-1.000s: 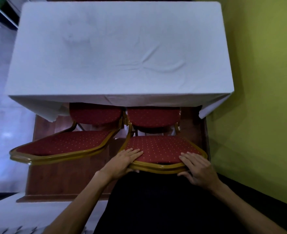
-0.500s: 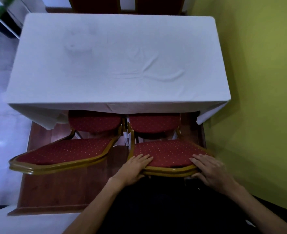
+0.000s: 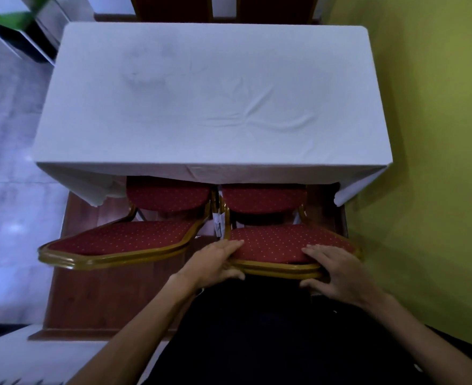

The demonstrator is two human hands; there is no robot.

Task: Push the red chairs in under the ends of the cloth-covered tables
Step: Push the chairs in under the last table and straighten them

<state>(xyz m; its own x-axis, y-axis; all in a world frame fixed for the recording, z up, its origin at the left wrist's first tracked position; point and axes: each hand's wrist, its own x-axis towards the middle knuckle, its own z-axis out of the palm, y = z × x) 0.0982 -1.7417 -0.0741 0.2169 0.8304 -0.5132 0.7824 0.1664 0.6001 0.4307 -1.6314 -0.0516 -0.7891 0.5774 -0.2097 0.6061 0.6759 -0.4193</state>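
Note:
A table under a white cloth [image 3: 212, 101] fills the upper middle of the head view. Two red chairs with gold frames stand side by side at its near end, their seats partly under the cloth's edge. My left hand [image 3: 215, 262] grips the left top corner of the right chair's backrest [image 3: 279, 245], fingers over the red padding and thumb beneath the gold frame. My right hand [image 3: 337, 273] grips its right top corner the same way. The left chair [image 3: 123, 240] is untouched, its backrest angled out to the left.
A yellow-green wall [image 3: 429, 134] runs close along the table's right side. The chairs stand on a brown wooden platform [image 3: 96, 301] with pale floor tiles [image 3: 7, 162] to its left. Two more red chair backs [image 3: 257, 8] show beyond the far end.
The view has pulled back a little and more of the table's far end shows. Both hands stay on the right chair's backrest, which sits slightly nearer the wall.

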